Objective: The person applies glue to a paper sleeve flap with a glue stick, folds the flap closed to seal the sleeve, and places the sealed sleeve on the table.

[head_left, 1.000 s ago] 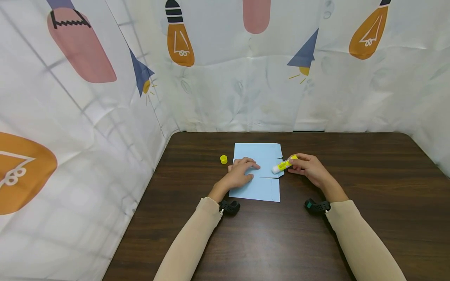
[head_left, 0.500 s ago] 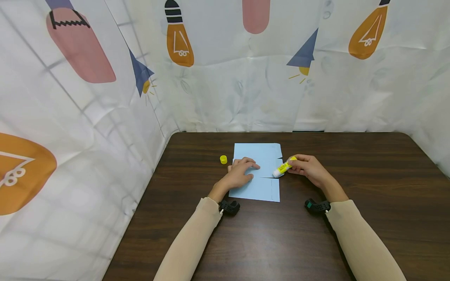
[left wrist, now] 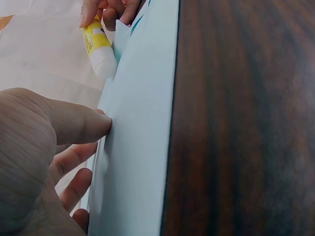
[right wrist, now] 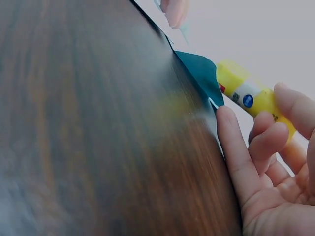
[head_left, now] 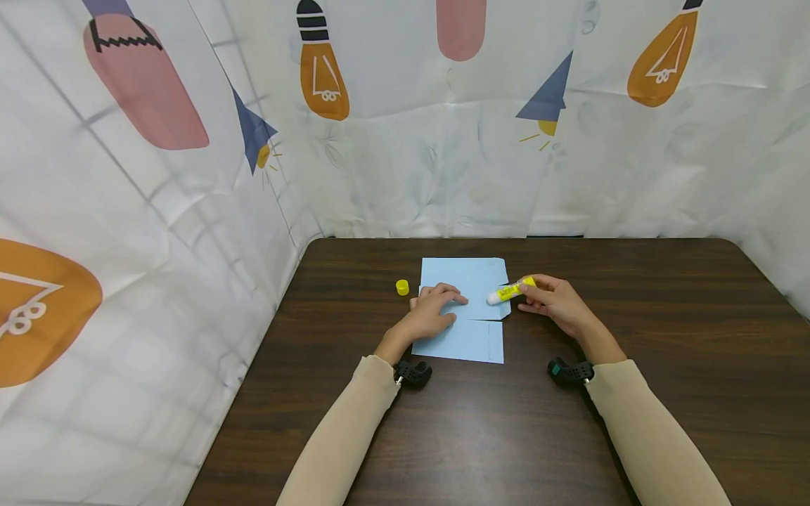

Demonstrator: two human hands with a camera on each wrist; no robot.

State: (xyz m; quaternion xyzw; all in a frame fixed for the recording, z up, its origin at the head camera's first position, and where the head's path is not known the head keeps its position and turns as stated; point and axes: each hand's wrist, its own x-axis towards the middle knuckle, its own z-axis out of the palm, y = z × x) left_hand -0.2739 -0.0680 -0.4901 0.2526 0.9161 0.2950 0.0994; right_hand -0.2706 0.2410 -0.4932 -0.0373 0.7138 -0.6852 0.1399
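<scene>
A light blue paper sheet (head_left: 465,270) with slits and small flaps along its right side lies on the dark wooden table. My left hand (head_left: 432,313) rests on its left part, fingers spread, thumb touching the paper in the left wrist view. My right hand (head_left: 553,299) pinches a yellow-and-white glue stick (head_left: 511,290) by its yellow end, off the sheet's right edge. The glue stick's white end points left and lies over the middle flap. In the right wrist view, a raised flap (right wrist: 199,73) stands beside the glue stick, fingertips close by.
A yellow glue cap (head_left: 402,287) stands on the table (head_left: 664,316) just left of the sheet. Behind the far table edge hangs a pale printed curtain (head_left: 411,176), with another along the left side. Each wrist wears a black camera band (head_left: 413,373).
The glue stick dips toward the near end of the middle flap, then swings back up to its far end, lying flatter now. My left hand and the sheet stay still.
</scene>
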